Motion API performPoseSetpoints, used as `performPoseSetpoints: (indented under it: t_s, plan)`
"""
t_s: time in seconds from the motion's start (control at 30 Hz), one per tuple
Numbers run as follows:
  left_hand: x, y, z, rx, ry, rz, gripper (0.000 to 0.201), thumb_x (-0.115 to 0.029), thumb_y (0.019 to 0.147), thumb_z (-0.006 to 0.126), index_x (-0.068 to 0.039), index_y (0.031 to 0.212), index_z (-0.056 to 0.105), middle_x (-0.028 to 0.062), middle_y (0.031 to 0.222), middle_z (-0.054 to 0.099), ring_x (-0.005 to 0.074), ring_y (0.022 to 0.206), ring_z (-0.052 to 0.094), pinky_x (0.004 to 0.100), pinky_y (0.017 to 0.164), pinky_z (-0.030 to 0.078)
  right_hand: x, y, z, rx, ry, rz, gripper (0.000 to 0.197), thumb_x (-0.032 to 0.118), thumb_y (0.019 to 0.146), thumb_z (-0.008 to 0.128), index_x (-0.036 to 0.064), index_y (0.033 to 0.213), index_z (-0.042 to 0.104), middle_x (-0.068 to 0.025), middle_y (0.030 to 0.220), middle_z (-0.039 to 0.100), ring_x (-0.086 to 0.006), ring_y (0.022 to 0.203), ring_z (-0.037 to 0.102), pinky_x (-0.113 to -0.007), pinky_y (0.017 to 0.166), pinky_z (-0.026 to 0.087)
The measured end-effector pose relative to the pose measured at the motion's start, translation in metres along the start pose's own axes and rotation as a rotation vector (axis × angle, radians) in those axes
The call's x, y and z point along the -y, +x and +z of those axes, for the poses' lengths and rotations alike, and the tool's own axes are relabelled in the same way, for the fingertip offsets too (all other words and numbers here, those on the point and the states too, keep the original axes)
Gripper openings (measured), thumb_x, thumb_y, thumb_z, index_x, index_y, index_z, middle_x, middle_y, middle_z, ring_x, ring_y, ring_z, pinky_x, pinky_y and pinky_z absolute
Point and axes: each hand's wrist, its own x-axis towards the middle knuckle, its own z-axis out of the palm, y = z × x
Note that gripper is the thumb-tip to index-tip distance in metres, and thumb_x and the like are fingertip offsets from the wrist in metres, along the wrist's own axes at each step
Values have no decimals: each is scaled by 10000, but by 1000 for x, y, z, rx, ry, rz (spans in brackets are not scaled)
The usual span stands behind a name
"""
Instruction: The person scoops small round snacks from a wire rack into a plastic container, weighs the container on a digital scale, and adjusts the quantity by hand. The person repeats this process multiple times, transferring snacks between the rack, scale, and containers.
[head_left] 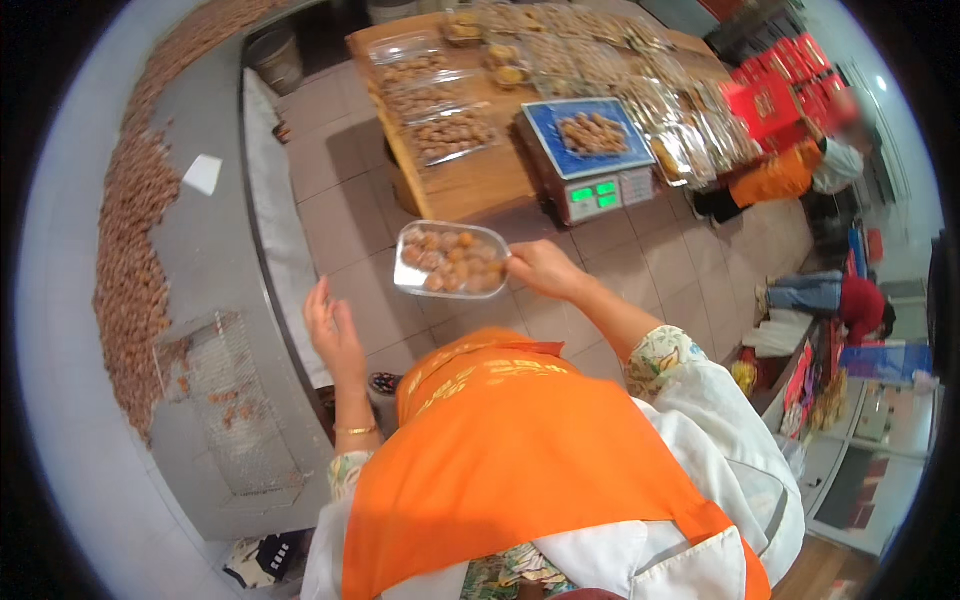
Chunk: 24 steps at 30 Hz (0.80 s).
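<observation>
My right hand [545, 268] grips the end of a clear plastic tray [408, 279], its fingers closed on the rim. Small round brown pieces [455, 258], too blurred to name, fill much of the tray, which is held above the floor. My left hand [335, 335] is raised to the left of it with fingers apart, touching nothing. Ahead, a digital scale [590, 197] with a blue top and lit green displays stands on the wooden table [450, 196]. Another filled tray [594, 134] of brown pieces rests on it.
Several filled clear trays [430, 98] cover the table. On the left, a grey counter [215, 120] bears a long heap of brown pieces [135, 240], a white card [203, 174] and a wire basket [240, 440]. Red boxes [765, 105] and two people stand at right.
</observation>
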Motion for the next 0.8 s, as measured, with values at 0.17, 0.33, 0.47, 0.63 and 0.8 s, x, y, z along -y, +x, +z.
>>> performPoseSetpoints:
  t_s: [0.17, 0.33, 0.47, 0.63, 0.8]
  plan:
    - [-39, 11, 147, 319, -91, 46, 376, -87, 933, 529, -40, 1307, 523, 124, 1304, 472, 229, 1185, 499, 334, 974, 434, -100, -42, -82, -155, 55, 210, 368, 306, 858, 476, 12, 937, 682, -201, 822, 668, -332, 792, 652, -409, 741, 499]
    - [-63, 32, 264, 519, -180, 165, 409, -121, 899, 581, -66, 1302, 534, 139, 1291, 483, 255, 1193, 490, 333, 966, 421, -161, -49, -140, -290, 82, 372, 367, 304, 850, 484, -4, 869, 682, -179, 816, 681, -321, 780, 650, -404, 744, 491]
    - [-77, 61, 344, 638, -173, 287, 435, -155, 880, 607, -73, 1301, 538, 162, 1293, 481, 301, 1221, 466, 361, 1027, 367, -216, -34, -177, -355, 71, 415, 385, 319, 841, 472, 4, 828, 693, -170, 799, 683, -309, 762, 649, -393, 725, 492]
    - [-78, 103, 443, 737, -167, 418, 470, -177, 864, 621, -74, 1313, 528, 163, 1329, 462, 304, 1240, 449, 367, 1036, 361, -266, -3, -217, -382, 42, 461, 400, 322, 836, 464, -2, 789, 693, -192, 803, 678, -326, 780, 648, -409, 746, 486]
    - [-68, 137, 528, 821, -55, 460, 526, -230, 825, 666, -166, 1330, 534, 173, 1356, 444, 333, 1266, 425, 388, 1047, 355, -290, 35, -251, -309, -6, 495, 416, 336, 835, 453, -3, 798, 691, -233, 841, 665, -375, 838, 641, -437, 774, 480]
